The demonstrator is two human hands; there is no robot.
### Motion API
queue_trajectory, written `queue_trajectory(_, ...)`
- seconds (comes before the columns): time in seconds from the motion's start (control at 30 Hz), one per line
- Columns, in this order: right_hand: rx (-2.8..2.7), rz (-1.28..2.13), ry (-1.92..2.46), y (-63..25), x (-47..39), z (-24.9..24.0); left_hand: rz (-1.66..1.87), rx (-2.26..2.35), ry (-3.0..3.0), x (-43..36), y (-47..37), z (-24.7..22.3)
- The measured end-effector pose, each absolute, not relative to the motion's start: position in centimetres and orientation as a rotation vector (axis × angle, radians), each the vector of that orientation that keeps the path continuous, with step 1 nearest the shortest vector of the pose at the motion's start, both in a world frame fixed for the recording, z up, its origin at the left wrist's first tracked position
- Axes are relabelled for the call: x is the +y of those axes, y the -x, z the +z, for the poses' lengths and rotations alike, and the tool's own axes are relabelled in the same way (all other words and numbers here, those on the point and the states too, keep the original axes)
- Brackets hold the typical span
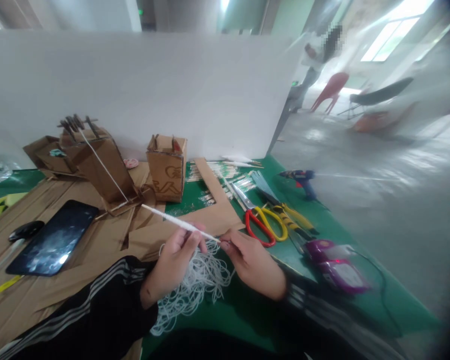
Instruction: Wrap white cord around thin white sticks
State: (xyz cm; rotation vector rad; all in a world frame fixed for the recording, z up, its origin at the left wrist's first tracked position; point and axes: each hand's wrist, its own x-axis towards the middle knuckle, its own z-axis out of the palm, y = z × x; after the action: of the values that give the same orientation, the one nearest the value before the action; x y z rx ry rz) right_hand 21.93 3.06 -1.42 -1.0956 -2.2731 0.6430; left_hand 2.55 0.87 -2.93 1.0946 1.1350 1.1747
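Note:
A thin stick wound with white string (168,218) is held slanting across the front of the table, its pale tip pointing up to the left. My left hand (178,257) pinches it near the middle, fingers closed around it. At the lower end my right hand (253,262) grips it between thumb and fingers. A loose tangled heap of white string (197,285) lies on the table beneath both hands. Right of the hands are scissors with red and yellow handles (260,227).
Left are a tablet (56,237), a mouse (26,231) and a cardboard model with a string (97,165). A cardboard box (166,170) stands near the white partition (142,90). Right are pliers (290,220), a purple power strip (337,267) and a glue gun (302,181). A person stands behind.

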Motion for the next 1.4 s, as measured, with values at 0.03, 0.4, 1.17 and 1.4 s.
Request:
queue_trajectory(0.03,-2.265,0.65,1.111,-21.91,3.05,-1.42,1.173,1.141,-1.093,0.87,-2.55,-2.95)
queue_trajectory(0.4,-2.281,0.628,1.113,-21.85,3.0,-1.28,1.183,1.119,-1.095,0.84,-2.64,-3.1)
queue_trajectory(1.17,-2.277,0.634,1.118,-21.82,2.99,-1.26,1.166,1.11,-1.082,0.78,-2.71,-3.04)
queue_trajectory(1.4,-2.297,0.615,1.086,-21.97,2.94,-1.34,1.173,1.09,-1.115,0.79,-2.75,-3.02)
